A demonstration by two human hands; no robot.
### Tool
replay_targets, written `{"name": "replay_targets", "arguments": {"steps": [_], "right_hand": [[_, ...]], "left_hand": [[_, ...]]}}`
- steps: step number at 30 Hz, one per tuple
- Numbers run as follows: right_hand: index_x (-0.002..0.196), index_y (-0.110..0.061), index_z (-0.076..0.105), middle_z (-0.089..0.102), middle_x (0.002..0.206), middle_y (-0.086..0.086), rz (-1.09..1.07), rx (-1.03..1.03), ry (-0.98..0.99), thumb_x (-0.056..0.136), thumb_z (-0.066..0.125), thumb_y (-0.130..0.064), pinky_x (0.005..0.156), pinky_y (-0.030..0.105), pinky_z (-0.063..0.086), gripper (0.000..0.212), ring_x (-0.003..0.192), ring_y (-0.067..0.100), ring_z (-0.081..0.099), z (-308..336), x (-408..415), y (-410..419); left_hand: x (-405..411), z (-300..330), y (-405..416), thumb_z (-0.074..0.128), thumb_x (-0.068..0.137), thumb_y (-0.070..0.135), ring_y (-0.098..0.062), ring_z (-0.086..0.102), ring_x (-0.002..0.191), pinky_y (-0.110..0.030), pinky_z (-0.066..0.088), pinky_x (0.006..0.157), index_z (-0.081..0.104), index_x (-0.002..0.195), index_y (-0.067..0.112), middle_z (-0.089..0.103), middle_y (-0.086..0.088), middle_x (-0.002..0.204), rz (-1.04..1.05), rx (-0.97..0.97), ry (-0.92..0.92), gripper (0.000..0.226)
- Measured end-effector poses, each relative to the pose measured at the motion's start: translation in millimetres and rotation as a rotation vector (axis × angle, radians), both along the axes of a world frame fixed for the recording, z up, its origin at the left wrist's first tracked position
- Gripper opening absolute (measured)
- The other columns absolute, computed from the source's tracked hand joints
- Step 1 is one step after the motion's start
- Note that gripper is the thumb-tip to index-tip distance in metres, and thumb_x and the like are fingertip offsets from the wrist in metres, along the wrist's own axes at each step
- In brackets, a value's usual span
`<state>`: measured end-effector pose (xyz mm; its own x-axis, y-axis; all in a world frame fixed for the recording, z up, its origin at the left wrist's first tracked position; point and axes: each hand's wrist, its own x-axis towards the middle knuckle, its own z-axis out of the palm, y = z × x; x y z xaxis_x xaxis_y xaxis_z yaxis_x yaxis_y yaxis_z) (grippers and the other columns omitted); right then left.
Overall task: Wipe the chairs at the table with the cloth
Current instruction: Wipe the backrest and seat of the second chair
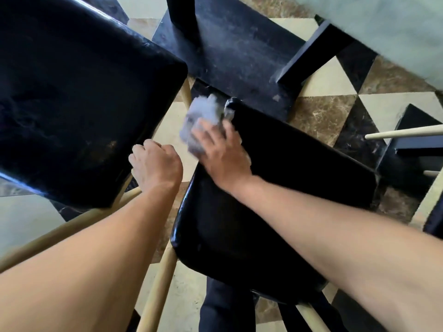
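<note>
Two chairs with glossy black seats and pale wooden legs stand below me. On the nearer seat (275, 200), my right hand (220, 154) presses a crumpled grey-white cloth (201, 118) against the far left corner, fingers spread over it. The cloth is blurred. My left hand (155, 164) has curled fingers and rests at the near right edge of the other black seat (79, 99) on the left; whether it grips that edge is unclear.
The table's dark base (239, 51) and black legs stand just beyond the chairs, under a pale tabletop (395, 27) at the upper right. The floor (335, 111) has brown, cream and black tiles. Another chair's pale rail (405, 134) pokes in at the right.
</note>
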<state>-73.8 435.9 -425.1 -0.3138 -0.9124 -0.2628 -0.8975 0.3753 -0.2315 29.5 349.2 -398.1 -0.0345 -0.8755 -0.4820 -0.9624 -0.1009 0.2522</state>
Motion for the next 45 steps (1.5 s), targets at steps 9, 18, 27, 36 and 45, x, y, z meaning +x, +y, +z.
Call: {"name": "replay_targets", "arguments": {"steps": [9,18,27,36,45], "right_hand": [[0.136,-0.022,0.063,0.058,0.144,0.001,0.494,-0.140,-0.068,0.099,0.054,-0.021,0.107,0.052,0.047,0.038,0.127,0.037,0.058,0,35,124],[0.129,-0.002,0.058,0.053,0.141,0.017,-0.335,-0.210,0.068,0.096,0.062,-0.025,0.112,0.054,0.035,0.041,0.120,0.046,0.050,-1,-39,65],[0.122,-0.015,0.066,0.063,0.128,0.008,0.182,-0.054,-0.146,0.080,0.077,-0.051,0.086,0.051,0.054,0.057,0.104,0.039,0.061,14,44,169],[0.127,-0.005,0.061,0.057,0.131,0.019,-0.242,-0.011,0.104,0.090,0.070,-0.044,0.091,0.057,0.047,0.054,0.102,0.046,0.054,13,-83,251],[0.123,0.004,0.056,0.051,0.131,0.027,-1.111,-0.040,0.141,0.091,0.065,-0.038,0.103,0.051,0.039,0.054,0.114,0.047,0.052,6,-56,260]], "left_hand": [[16,-2,9,0.047,0.093,0.022,-0.035,0.045,0.109,-0.047,0.039,0.092,0.058,0.106,0.005,0.053,-0.016,0.114,-0.241,-0.014,0.015,0.024],[7,0,11,0.046,0.089,0.023,-0.023,0.043,0.090,-0.039,0.041,0.080,0.058,0.094,0.008,0.054,-0.010,0.104,-0.279,0.027,0.078,0.020],[0,5,20,0.044,0.092,0.024,-0.025,0.047,0.092,-0.035,0.035,0.076,0.059,0.099,0.008,0.054,-0.011,0.106,-0.407,0.070,0.073,0.023],[-9,4,47,0.046,0.091,0.021,-0.027,0.045,0.086,-0.037,0.035,0.074,0.055,0.097,0.008,0.052,-0.008,0.098,-0.499,0.134,0.043,0.017],[-34,10,119,0.044,0.094,0.023,-0.026,0.048,0.078,-0.035,0.036,0.069,0.058,0.095,0.008,0.055,-0.006,0.090,-0.579,0.141,0.054,0.021]]}}
